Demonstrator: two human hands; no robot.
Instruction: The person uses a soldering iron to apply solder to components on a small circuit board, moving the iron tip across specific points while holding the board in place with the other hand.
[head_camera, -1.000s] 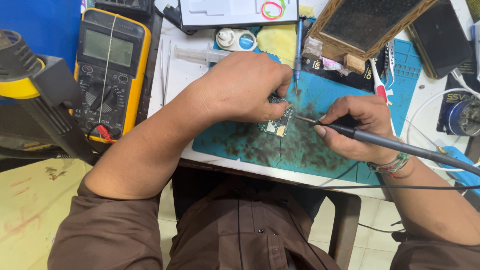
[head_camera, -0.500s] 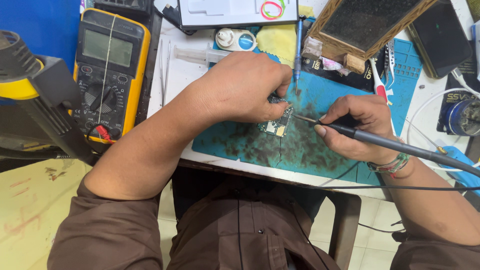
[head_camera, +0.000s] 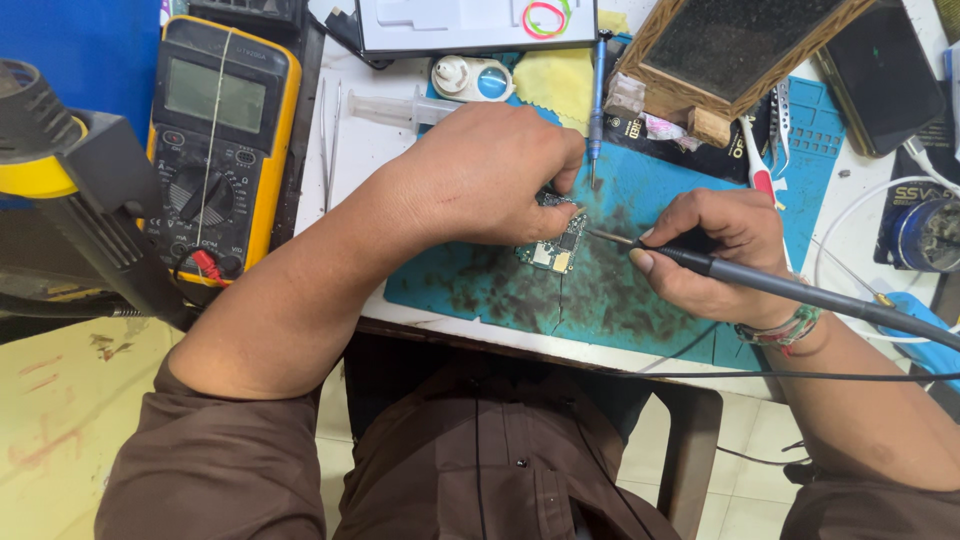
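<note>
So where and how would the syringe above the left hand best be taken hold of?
Grip the syringe across its clear barrel, fingers on the two long sides, coming from above and from the multimeter side. It lies flat and crosswise on the white bench; its right end is hidden behind the left hand.

Multimeter (head_camera: 222, 150): yellow-cased, left of the mat, probe lead across its screen
Tweezers (head_camera: 327, 140): beside the multimeter
Syringe (head_camera: 400, 108): clear, on the white table
Cloth (head_camera: 555, 75): yellow, top centre
Wooden box (head_camera: 740, 55): tilted, upper right
Phone (head_camera: 880, 75): dark, far right
</note>
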